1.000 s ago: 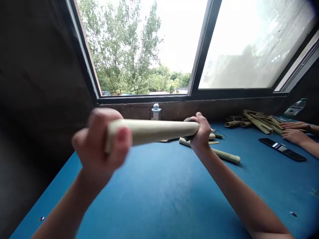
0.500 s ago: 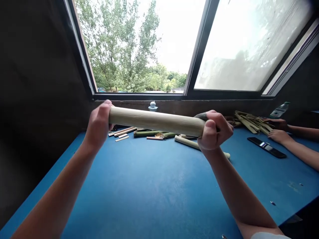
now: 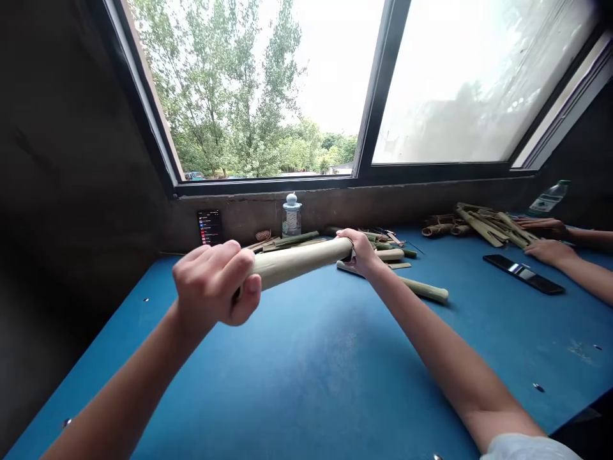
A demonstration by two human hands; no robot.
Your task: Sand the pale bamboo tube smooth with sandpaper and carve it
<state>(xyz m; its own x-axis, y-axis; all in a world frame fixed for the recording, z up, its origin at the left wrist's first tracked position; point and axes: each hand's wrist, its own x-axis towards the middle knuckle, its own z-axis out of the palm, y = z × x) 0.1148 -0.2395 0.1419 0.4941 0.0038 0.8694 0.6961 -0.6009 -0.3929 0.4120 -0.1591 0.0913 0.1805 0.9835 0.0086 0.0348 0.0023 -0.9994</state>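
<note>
A pale, peeled bamboo tube (image 3: 301,260) is held up above the blue table between both hands, its right end pointing away from me. My left hand (image 3: 215,281) is closed around the near end, thumb and fingers wrapped over it. At the far end my right hand (image 3: 361,250) grips the tube, with part of its fingers hidden behind it. Beneath and beyond my right forearm lies another bamboo tube (image 3: 426,291) on the table. Strips and pieces of green bamboo (image 3: 299,237) are scattered along the wall side behind the held tube.
A blue table (image 3: 287,377) spreads below. At the back stand a phone (image 3: 209,227) and a jar with a pale blue lid (image 3: 292,216). To the right are a black phone (image 3: 523,273), a bamboo-strip pile (image 3: 488,225), a plastic bottle (image 3: 548,197) and another person's hands (image 3: 550,250).
The bamboo tube has swung from lying across my view to pointing away. My left hand has come nearer and to the right; my right hand has moved farther off and leftward.
</note>
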